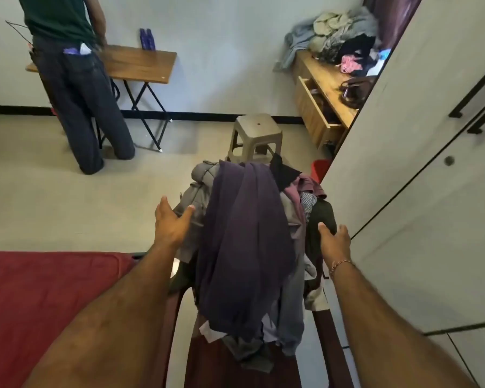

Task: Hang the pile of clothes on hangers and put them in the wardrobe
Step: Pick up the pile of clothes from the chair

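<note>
While both arms reach forward: hands flank a heap of clothing.
Clothes pile (249,247): draped over a dark red chair (328,345), a purple garment (244,233) on top.
Left hand (171,222): fingers spread, at the pile's left edge, holding nothing.
Right hand (333,242): fingers relaxed, against the pile's right side.
Wardrobe (417,191): right, doors closed.
Background: another person (76,79) by a folding table (140,63).

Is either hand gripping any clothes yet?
No, the left hand and right hand reach with straight fingers on either side of the clothes pile.
</note>
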A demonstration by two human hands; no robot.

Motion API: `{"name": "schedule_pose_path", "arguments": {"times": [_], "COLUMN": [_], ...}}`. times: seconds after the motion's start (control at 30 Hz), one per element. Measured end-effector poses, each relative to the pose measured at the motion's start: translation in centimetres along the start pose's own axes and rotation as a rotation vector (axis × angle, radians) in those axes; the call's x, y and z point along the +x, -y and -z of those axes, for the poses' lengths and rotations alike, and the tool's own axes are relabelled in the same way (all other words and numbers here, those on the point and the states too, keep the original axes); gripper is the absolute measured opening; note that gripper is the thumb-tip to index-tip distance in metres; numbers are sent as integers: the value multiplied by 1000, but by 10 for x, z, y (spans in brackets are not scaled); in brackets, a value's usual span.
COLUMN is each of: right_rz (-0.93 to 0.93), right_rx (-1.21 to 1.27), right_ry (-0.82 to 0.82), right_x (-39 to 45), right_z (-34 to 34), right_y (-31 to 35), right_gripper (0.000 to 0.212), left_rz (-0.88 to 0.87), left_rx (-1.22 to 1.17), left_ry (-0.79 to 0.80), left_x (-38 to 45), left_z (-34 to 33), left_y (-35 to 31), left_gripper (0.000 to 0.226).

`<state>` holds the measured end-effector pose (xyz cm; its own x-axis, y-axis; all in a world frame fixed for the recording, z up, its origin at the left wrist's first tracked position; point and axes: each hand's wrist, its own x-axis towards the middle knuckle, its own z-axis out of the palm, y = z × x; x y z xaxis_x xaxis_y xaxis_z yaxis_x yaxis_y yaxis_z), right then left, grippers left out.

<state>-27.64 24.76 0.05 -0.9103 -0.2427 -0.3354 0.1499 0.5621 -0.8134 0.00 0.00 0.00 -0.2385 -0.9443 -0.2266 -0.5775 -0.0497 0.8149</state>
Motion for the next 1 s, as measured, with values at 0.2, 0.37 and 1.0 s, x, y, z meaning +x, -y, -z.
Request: {"name": "schedule_pose_path", "arguments": {"times": [0.2,0.37,1.0], "right_rz": [-228,-288,-374], "right_rx": [294,456,389], "right_ry": [258,255,293], "right_x": [78,59,32], "right_z": [-46,-47,-58], "right_y": [-68,-44,-20], "right_gripper": [125,128,43], "left_rz": [85,198,537], "left_rx": [-195,-115,-432], "left_ry": [74,-16,105], "left_x": [31,35,0], "left_z": [-37,-52,-64], "left_y": [-12,0,11], "left_gripper": [82,90,74]}}
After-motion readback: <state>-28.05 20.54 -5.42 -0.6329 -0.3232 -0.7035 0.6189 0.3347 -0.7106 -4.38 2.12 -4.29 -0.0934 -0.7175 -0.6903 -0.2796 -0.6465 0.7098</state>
